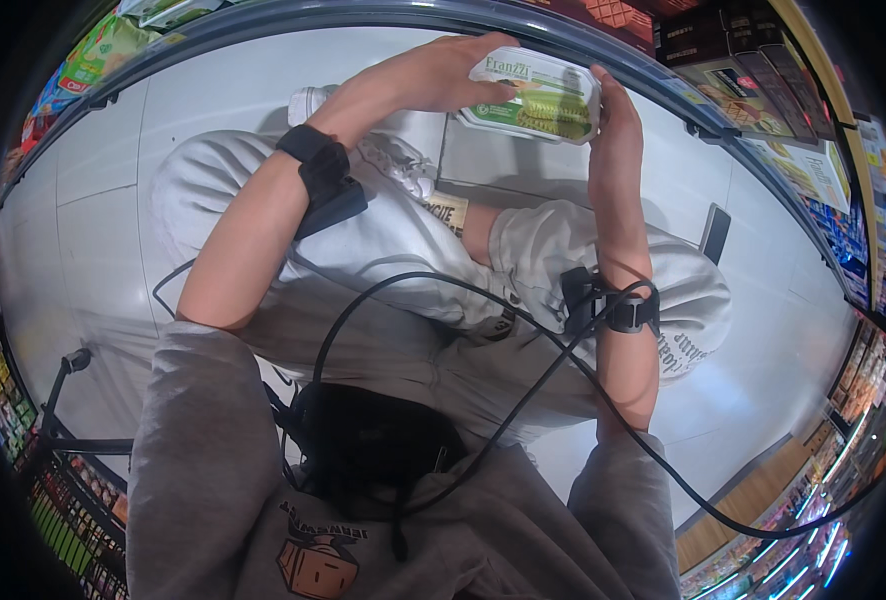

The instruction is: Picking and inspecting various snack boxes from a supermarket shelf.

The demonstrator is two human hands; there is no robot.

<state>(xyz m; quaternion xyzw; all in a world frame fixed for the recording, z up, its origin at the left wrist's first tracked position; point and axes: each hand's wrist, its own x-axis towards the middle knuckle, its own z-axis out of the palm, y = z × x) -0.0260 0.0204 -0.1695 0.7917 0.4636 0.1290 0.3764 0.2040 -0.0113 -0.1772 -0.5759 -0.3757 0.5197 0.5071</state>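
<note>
Both hands hold a white and green Franzzi biscuit package [537, 97] in front of me, over the tiled floor and close to the shelf edge. My left hand [462, 75] grips its left end, with the thumb lying across the front face and the fingers behind the top. At the right end, my right hand [617, 105] has its fingers along the side; part of that hand is hidden behind the package. Pictures of green biscuits show on the front. Each forearm wears a black strap with a device.
A shelf rim [323, 13] curves around the front, with dark boxes [743, 75] and another Franzzi box [814, 169] at right. A phone-like object [715, 234] lies by my right knee. A black cable [518, 409] loops across my lap. A shopping basket or cart [68, 517] stands at lower left.
</note>
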